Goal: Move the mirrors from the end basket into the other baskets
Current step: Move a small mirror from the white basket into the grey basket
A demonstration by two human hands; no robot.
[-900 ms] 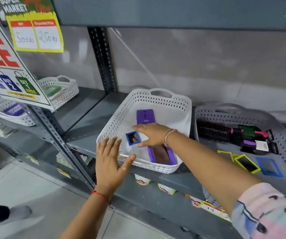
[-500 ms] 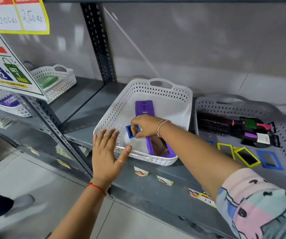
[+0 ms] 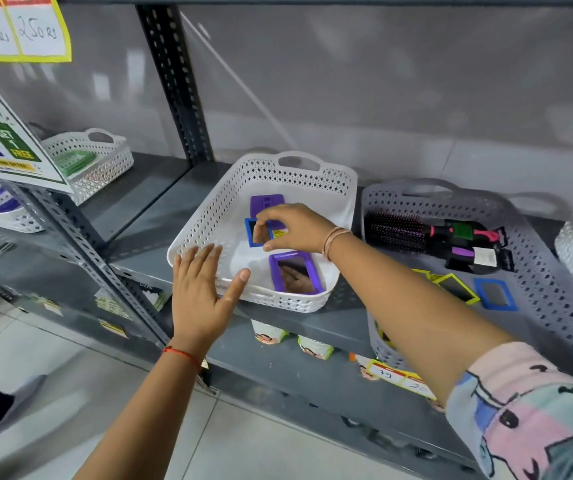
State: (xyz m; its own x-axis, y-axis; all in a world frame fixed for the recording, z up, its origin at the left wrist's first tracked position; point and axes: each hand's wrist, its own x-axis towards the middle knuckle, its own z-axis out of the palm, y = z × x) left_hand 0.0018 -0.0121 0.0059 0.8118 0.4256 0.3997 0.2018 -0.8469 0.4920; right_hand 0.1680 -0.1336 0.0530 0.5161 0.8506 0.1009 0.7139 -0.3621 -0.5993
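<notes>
Two hands are out. My right hand pinches the small blue mirror over the white basket. My left hand is open flat, holding nothing, at the rim.

Right hand: pinching small blue mirror inside white basket
Left hand: spread flat at basket's front rim
Purple mirror: lying in basket

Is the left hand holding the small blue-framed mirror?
No, the right hand pinches the small blue-framed mirror; the left hand is open and empty.
</notes>
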